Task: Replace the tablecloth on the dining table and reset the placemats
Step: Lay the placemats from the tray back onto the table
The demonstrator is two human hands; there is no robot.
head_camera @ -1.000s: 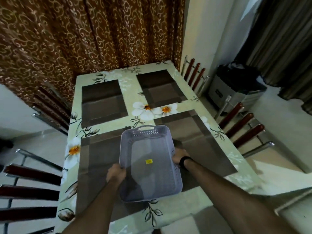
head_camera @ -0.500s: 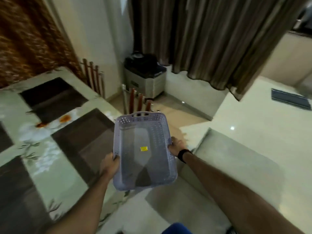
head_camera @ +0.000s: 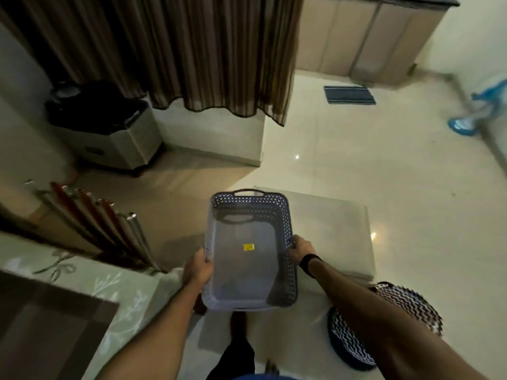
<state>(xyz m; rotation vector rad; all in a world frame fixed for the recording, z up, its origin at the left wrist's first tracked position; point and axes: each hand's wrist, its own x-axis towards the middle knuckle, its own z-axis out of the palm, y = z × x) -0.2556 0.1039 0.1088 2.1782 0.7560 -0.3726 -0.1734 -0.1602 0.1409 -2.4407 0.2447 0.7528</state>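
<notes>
left grip [head_camera: 198,270] curled on the basket [head_camera: 248,259] long left rim | right grip [head_camera: 299,249] curled on its long right rim | basket empty, held over floor, long axis running away from the body | tabletop [head_camera: 90,281] with tablecloth and placemat [head_camera: 41,325] lies behind-left of both grips, left grip nearer | low cushion [head_camera: 329,231] just beyond-right, likely set-down spot

Both arms outstretched, left hand [head_camera: 198,271] and right hand [head_camera: 300,249] seemingly gripping.
</notes>
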